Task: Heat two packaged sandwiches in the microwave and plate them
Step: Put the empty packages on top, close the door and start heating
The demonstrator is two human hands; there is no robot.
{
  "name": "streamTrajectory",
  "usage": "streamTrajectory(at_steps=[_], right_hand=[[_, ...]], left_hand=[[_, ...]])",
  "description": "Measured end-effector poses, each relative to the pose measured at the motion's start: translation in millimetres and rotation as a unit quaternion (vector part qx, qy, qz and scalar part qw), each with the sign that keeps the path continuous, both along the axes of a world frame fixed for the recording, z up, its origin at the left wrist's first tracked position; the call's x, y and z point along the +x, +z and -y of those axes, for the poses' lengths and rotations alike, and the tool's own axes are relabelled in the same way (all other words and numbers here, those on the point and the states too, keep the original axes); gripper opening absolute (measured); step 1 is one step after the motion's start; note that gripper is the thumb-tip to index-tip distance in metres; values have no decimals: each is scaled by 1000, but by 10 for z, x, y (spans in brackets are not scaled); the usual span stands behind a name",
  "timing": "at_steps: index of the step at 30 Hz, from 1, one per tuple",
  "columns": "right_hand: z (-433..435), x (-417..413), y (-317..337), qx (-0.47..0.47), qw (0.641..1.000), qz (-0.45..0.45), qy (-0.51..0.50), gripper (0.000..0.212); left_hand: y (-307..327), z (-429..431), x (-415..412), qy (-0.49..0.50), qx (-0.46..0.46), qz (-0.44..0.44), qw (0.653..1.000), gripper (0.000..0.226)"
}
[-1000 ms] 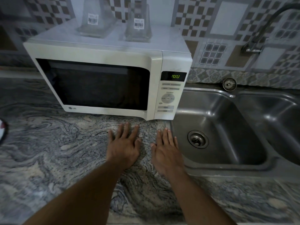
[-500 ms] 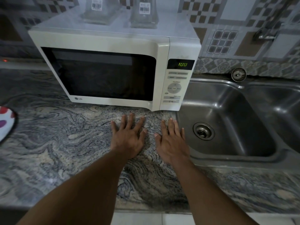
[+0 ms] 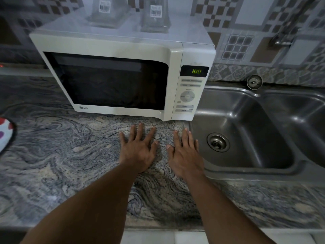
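A white microwave [image 3: 112, 48] stands on the marbled counter [image 3: 61, 155] with its door shut and its window dark. Green digits glow on its display [image 3: 196, 71]. Two clear packaged items with barcode labels, one at the left [image 3: 105, 13] and one at the right [image 3: 155, 16], stand on the microwave's top. My left hand [image 3: 139, 148] and my right hand [image 3: 185, 152] lie flat side by side on the counter just in front of the microwave, fingers straight, holding nothing. A white plate with coloured spots [image 3: 5, 132] shows at the far left edge.
A steel double sink [image 3: 246, 164] lies right of my hands, its drain [image 3: 218, 142] close to my right hand. A tap [image 3: 283, 36] rises at the upper right. A round metal strainer [image 3: 254, 82] leans behind the sink. Patterned tiles cover the back wall.
Both hands stay flat on the counter. The camera view has shifted down and slightly left, so the microwave sits higher and further right in the frame and the plate edge has come into view.
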State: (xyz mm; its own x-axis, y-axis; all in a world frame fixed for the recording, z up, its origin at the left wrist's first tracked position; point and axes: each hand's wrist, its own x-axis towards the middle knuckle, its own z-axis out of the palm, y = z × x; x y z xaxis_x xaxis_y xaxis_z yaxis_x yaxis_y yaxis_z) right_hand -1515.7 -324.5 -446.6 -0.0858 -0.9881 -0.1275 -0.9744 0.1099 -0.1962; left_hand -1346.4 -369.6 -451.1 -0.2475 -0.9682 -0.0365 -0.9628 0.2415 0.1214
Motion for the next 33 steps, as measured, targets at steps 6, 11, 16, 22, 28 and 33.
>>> streamTrajectory(at_steps=[6, 11, 16, 22, 28, 33], right_hand=[[-13, 4, 14, -7, 1000, 1, -3, 66], [-18, 7, 16, -9, 1000, 3, -6, 66], [-18, 3, 17, -9, 1000, 5, -5, 66], [-13, -4, 6, -6, 1000, 10, -3, 65], [-5, -5, 13, 0, 1000, 7, 0, 64], [-13, -10, 2, 0, 1000, 7, -1, 64]], left_hand=[[9, -3, -4, 2, 2, 2, 1000, 60], [30, -9, -12, 3, 6, 6, 1000, 60], [25, -7, -7, 2, 5, 3, 1000, 60], [31, -20, -8, 3, 7, 2, 1000, 59], [27, -8, -12, 4, 1, 8, 1000, 60], [22, -18, -12, 5, 6, 1, 1000, 60]])
